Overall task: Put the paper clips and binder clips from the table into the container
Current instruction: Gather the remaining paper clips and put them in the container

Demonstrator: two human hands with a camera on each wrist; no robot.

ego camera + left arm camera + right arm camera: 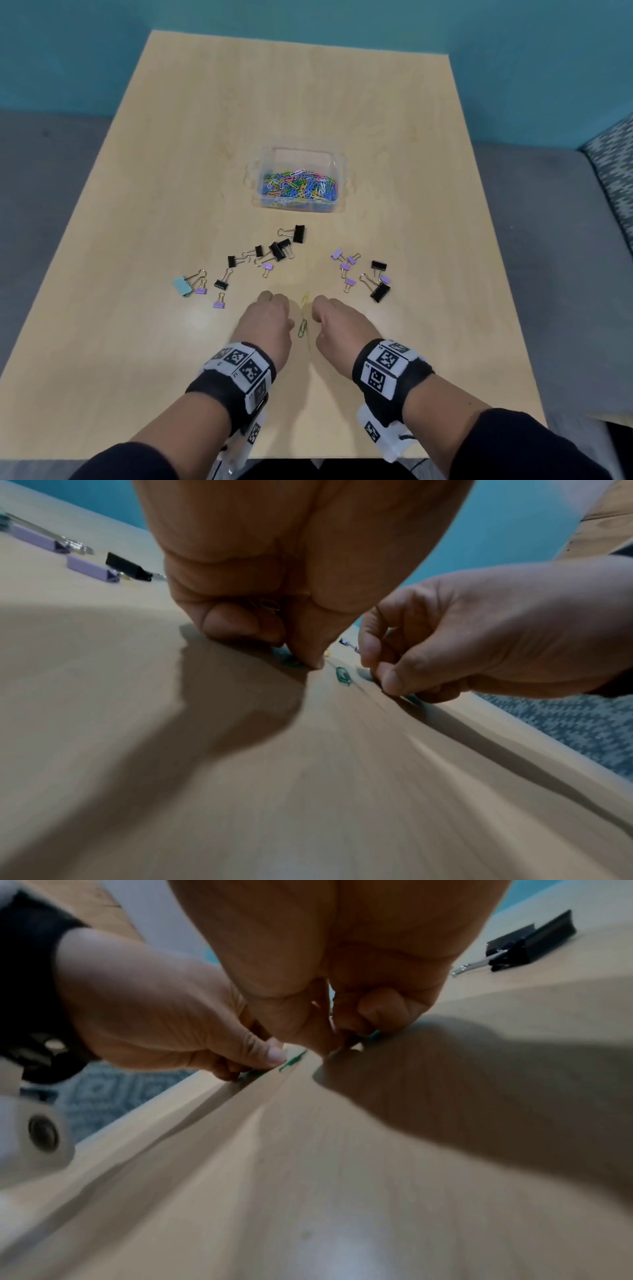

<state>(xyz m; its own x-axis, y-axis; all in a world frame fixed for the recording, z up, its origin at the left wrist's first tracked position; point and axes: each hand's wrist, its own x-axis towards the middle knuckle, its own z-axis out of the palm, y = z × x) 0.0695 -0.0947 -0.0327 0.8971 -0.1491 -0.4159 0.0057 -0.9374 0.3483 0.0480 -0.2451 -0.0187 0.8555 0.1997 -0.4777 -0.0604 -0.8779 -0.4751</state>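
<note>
A clear plastic container point(337, 161) holding several coloured paper clips stands mid-table. Black, purple and one light-blue binder clips point(281, 250) lie scattered in front of it, left and right. My left hand point(279, 308) and right hand point(327, 313) are knuckles-up on the table, close together. Between them lie a yellow paper clip point(305, 298) and a green paper clip point(302, 329). In the left wrist view my left hand point(301, 661) pinches a teal clip against the table. The right hand point(339, 1045) pinches another teal clip point(373, 1035).
The wooden table point(171, 394) ends just behind my wrists. Grey floor lies on both sides, and a patterned seat point(613, 171) stands at the right. A large black binder clip point(527, 945) lies right of my right hand.
</note>
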